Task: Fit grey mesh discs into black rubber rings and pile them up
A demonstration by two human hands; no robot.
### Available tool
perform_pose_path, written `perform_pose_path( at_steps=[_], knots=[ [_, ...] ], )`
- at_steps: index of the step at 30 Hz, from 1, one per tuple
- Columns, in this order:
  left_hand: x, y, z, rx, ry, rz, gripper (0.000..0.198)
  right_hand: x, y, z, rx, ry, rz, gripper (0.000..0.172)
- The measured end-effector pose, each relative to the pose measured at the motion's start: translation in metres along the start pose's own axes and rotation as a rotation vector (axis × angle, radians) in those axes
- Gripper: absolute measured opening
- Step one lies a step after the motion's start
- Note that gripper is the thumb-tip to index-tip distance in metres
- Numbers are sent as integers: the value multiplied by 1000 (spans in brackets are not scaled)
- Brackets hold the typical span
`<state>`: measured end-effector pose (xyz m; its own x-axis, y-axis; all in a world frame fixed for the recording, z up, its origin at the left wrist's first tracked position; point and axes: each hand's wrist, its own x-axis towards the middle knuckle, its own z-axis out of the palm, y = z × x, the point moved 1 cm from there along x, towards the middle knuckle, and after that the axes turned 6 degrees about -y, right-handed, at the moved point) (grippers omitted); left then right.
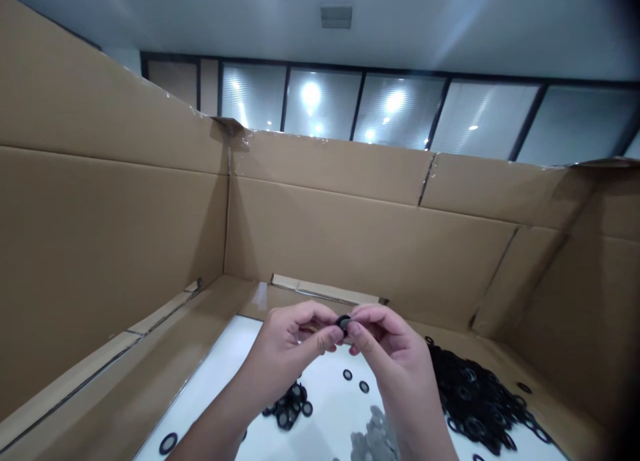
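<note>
Head: left hand (290,344), right hand (391,351) pinch black ring (343,323).

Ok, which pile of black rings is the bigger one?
The right pile, beside the right hand; the small cluster sits below the left hand.

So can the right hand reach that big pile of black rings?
Probably yes. The big pile of black rings lies just beside the right hand, nothing between them, though it and the left hand are pinching one small black ring.
</note>
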<state>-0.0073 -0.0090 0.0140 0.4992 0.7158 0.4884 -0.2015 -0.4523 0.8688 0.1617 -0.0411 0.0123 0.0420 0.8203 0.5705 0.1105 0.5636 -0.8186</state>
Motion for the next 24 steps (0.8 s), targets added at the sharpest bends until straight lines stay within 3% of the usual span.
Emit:
perform_pose_path(
  at_steps=[6,16,24],
  knots=[
    [1,-4,1,-37,94,-18,21,-3,-5,0,-112,-8,-56,20],
    [-2,4,4,102,108,43,5,-5,-5,2,-114,43,7,23],
    [-4,-3,2,-79,35,-1,18,-8,-13,-2,-249,-85,-11,18]
  ],
)
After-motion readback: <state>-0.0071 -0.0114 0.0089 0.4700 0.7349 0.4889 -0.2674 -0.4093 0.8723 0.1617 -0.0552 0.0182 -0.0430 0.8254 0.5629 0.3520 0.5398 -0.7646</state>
